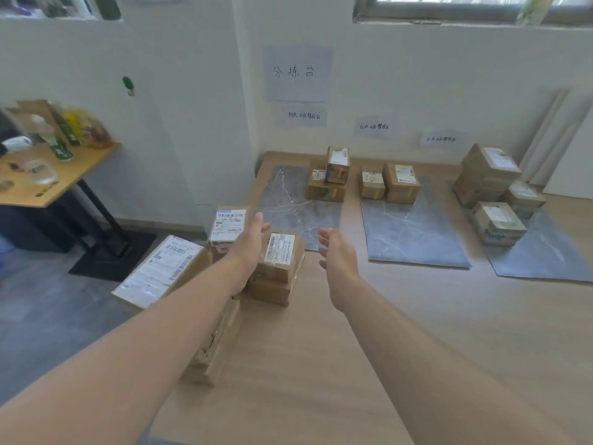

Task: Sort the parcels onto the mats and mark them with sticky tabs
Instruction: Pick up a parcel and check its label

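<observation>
The left grip point(252, 242) and right grip point(337, 255) are both spread open and empty. They flank the small brown cardboard parcel with a white label point(282, 256), which sits between them atop a flat brown cardboard box point(271, 292). Beyond both grips lies the grey marbled mat point(288, 200). Squeezed unevenly, the top parcel could slide off its stack or drag the lower box along.

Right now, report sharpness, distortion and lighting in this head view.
Head view: wide-angle distortion stretches both forearms and tilts the white wall corner; slight blur softens the open left hand, right hand and white label on the brown cardboard parcel between them; daylight from the window is soft, shadows faint on the grey marbled mats.
</observation>
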Action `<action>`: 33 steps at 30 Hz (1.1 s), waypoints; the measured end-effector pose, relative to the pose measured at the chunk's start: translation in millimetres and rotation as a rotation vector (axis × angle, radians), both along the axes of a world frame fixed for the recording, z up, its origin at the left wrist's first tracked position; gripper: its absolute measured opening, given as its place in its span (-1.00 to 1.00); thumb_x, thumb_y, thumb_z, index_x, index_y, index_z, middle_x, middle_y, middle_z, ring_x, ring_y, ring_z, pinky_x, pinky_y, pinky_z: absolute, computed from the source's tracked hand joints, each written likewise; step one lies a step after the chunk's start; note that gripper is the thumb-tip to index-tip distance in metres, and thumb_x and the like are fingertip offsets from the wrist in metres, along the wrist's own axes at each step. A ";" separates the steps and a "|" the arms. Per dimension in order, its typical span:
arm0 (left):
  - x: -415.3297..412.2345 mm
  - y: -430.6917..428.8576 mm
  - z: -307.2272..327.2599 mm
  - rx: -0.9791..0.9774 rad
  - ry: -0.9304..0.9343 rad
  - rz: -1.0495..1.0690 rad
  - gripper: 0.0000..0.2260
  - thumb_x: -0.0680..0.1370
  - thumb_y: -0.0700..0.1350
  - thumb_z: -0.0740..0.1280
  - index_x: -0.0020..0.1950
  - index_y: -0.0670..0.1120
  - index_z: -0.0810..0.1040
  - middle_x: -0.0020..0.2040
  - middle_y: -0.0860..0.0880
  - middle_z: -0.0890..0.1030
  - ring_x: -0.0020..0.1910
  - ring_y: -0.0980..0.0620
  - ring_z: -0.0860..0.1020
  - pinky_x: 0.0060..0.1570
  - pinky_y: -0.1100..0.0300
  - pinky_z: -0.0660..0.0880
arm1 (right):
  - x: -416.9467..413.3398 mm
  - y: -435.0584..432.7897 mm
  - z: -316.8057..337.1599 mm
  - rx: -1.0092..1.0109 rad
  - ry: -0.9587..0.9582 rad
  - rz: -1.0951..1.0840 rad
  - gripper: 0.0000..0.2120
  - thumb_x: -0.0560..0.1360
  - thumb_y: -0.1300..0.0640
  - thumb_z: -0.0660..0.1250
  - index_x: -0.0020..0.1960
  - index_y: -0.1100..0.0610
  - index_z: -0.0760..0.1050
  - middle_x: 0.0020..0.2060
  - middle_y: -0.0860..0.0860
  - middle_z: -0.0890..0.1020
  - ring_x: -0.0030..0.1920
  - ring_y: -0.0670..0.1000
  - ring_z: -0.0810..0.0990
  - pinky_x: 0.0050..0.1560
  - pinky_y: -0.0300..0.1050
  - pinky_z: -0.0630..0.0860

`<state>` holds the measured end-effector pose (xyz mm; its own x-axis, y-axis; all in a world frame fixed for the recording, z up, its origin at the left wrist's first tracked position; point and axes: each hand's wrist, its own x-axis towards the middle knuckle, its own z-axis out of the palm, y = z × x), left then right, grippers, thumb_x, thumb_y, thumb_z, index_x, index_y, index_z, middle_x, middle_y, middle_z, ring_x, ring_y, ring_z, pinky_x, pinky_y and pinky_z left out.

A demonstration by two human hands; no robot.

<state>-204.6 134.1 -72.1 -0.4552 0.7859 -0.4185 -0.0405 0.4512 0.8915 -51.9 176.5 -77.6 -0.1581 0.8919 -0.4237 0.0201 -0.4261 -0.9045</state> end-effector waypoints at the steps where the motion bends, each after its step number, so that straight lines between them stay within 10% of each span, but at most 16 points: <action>1: -3.1 3.5 -8.6 -0.032 0.021 0.003 -0.50 0.65 0.31 -0.05 0.39 0.13 0.48 0.54 -0.02 0.35 0.50 -0.12 0.30 0.51 -0.12 0.17 | -2.1 4.0 -9.0 -0.024 -0.001 0.011 -0.68 0.68 -0.04 0.13 0.29 0.02 0.56 0.21 -0.09 0.58 0.28 0.00 0.50 0.45 0.06 0.36; 6: -10.9 18.5 -47.3 -0.158 0.123 -0.014 -0.43 0.65 0.31 -0.10 0.50 0.08 0.39 0.51 0.00 0.39 0.48 -0.11 0.32 0.49 -0.13 0.21 | -17.1 20.8 -53.9 -0.087 -0.021 0.072 -0.72 0.70 -0.01 0.12 -0.14 -0.13 0.49 -0.16 -0.28 0.51 -0.11 -0.25 0.45 0.19 -0.12 0.35; 16: -23.9 40.5 -93.2 -0.263 0.263 -0.087 -0.41 0.60 0.36 -0.13 0.55 0.18 0.28 0.55 -0.04 0.33 0.52 -0.17 0.27 0.44 -0.25 0.29 | -42.7 37.3 -102.6 -0.133 -0.039 0.193 -0.81 0.74 0.01 0.03 0.19 -0.09 0.42 -0.12 -0.34 0.44 -0.14 -0.35 0.40 0.13 -0.23 0.29; 23: -28.8 49.6 -95.7 -0.226 0.278 -0.069 -0.46 0.65 0.29 -0.09 0.44 0.09 0.43 0.35 -0.05 0.51 0.28 -0.15 0.49 0.35 -0.19 0.40 | -54.2 47.7 -119.4 -0.165 -0.064 0.227 -0.68 0.71 0.00 0.03 -0.01 -0.15 0.55 -0.12 -0.34 0.54 -0.13 -0.34 0.44 -0.16 -0.33 0.34; 33: -33.5 48.3 -99.8 -0.219 0.256 0.012 -0.47 0.64 0.30 -0.07 0.37 0.05 0.47 0.31 -0.08 0.55 0.21 -0.18 0.55 0.31 -0.17 0.45 | -62.7 49.9 -133.8 -0.206 -0.003 0.195 -0.68 0.70 -0.04 0.05 -0.01 -0.15 0.58 -0.11 -0.33 0.60 -0.07 -0.33 0.50 0.01 -0.25 0.39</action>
<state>-238.0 182.5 -171.9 -0.5759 0.6839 -0.4478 0.1660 0.6342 0.7552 -114.6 226.4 -211.3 -0.3167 0.7400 -0.5935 0.1219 -0.5887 -0.7991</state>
